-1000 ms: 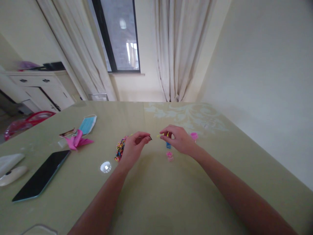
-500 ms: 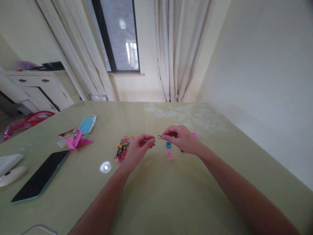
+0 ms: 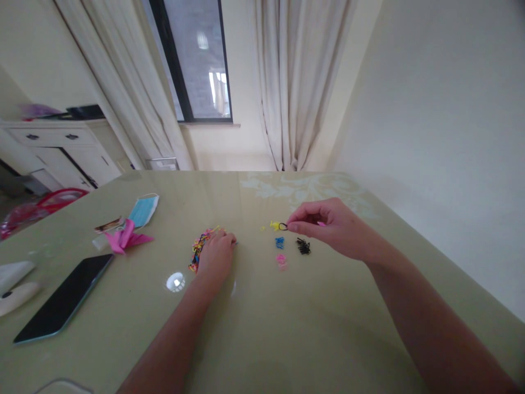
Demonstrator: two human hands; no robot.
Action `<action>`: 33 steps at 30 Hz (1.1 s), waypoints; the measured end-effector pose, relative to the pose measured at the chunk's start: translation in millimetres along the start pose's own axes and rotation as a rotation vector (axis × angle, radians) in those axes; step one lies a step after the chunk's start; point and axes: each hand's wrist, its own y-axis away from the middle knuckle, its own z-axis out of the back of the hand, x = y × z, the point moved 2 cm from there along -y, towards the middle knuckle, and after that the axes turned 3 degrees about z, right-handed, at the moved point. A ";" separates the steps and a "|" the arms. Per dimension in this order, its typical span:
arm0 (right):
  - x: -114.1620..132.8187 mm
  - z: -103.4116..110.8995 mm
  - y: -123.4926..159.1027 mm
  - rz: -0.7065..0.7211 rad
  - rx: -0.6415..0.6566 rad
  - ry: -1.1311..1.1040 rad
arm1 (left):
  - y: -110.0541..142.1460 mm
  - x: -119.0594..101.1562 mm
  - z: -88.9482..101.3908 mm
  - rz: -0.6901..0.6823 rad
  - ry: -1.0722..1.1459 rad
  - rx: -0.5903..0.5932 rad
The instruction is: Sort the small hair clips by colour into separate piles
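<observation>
My right hand (image 3: 324, 224) pinches a small black rubber band (image 3: 283, 226) between thumb and fingertips, holding it above the table. Behind that band lies a small yellow group of bands (image 3: 274, 225). Near it are a blue group (image 3: 279, 242), a pink group (image 3: 281, 260) and a black group (image 3: 303, 246). My left hand (image 3: 217, 251) rests at the right side of a mixed pile of coloured rubber bands (image 3: 197, 249), its fingers curled down together. A tiny bluish bit shows at the fingertips, but what they hold is too small to make out.
To the left lie a dark phone-like slab (image 3: 65, 298), a pink folded paper shape (image 3: 128, 237), a blue face mask (image 3: 144, 210) and white objects (image 3: 18, 298). A shiny round spot (image 3: 175, 282) is near the pile. A wall (image 3: 451, 137) borders the table's right side.
My left hand has moved left and down onto the pile. My right hand has shifted right with the black rubber band, uncovering the yellow and black groups.
</observation>
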 end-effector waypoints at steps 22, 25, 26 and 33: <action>-112.3 -4.1 -14.3 -0.340 0.289 0.671 | 2.8 -18.8 18.7 -0.150 0.540 -0.313; -100.3 -4.0 -15.5 -0.292 0.234 0.646 | 7.2 -26.4 21.4 -0.192 0.612 -0.318; -93.4 -5.3 -16.1 -0.249 0.209 0.603 | 9.0 -29.6 22.8 -0.216 0.624 -0.324; -45.7 -37.2 -17.2 0.102 0.087 0.277 | 18.9 -45.6 25.9 -0.420 0.698 -0.327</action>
